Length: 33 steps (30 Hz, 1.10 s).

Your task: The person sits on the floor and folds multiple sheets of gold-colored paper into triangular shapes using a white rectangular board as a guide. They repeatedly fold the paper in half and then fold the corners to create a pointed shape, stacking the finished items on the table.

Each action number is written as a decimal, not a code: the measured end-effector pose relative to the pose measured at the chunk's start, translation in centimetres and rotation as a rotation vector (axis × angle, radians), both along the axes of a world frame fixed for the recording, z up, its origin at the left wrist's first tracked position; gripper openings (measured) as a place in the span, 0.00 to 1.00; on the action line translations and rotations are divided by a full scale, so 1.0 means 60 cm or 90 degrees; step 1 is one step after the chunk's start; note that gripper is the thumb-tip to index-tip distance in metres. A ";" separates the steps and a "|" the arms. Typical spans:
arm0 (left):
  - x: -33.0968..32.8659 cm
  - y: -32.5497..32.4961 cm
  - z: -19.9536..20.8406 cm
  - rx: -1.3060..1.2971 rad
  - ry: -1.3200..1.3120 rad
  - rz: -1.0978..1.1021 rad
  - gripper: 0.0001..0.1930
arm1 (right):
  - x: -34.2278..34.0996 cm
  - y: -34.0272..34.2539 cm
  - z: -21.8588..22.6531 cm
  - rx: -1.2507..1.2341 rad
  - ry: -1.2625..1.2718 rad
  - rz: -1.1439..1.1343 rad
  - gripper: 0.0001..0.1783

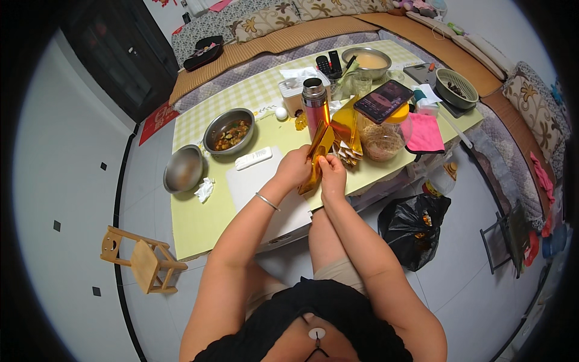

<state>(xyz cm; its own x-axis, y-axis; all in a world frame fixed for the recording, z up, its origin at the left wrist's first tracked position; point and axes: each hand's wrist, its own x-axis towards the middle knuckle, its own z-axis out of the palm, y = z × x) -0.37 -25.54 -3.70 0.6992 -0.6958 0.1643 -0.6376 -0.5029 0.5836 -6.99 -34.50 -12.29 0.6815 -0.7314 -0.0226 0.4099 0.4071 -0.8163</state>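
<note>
My left hand [294,168] and my right hand [332,175] both pinch a narrow gold foil pouch [321,146], held upright over the table's front edge. The left fingers close on its left side, the right on its right side. Just behind it stands a pink thermos [313,99] with a steel top. To the right of the pouch is a bundle of more gold foil pouches [347,125]. A clear jar [381,145] of pale brown contents stands beside them, and a phone [384,101] lies over its yellow lid. Whether the held pouch contains anything is hidden.
On the table, a white board [265,187] carries a white packet [254,158]. Leftward are a steel bowl of food [229,131], another steel bowl [183,170] and a crumpled tissue [205,189]. A pink cloth [425,133] hangs at the right edge above a black bag [413,229].
</note>
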 end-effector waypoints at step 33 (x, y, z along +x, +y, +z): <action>0.022 0.293 -0.057 -0.022 0.342 0.086 0.24 | -0.100 0.098 0.007 -0.917 0.034 0.178 0.16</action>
<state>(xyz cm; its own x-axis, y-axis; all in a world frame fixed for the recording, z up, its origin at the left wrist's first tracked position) 0.94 -7.97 -7.14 0.7740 -0.5942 -0.2187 -0.1771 -0.5347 0.8263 -12.96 -28.60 -11.87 0.8239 0.0091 0.5667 0.4128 -0.6947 -0.5891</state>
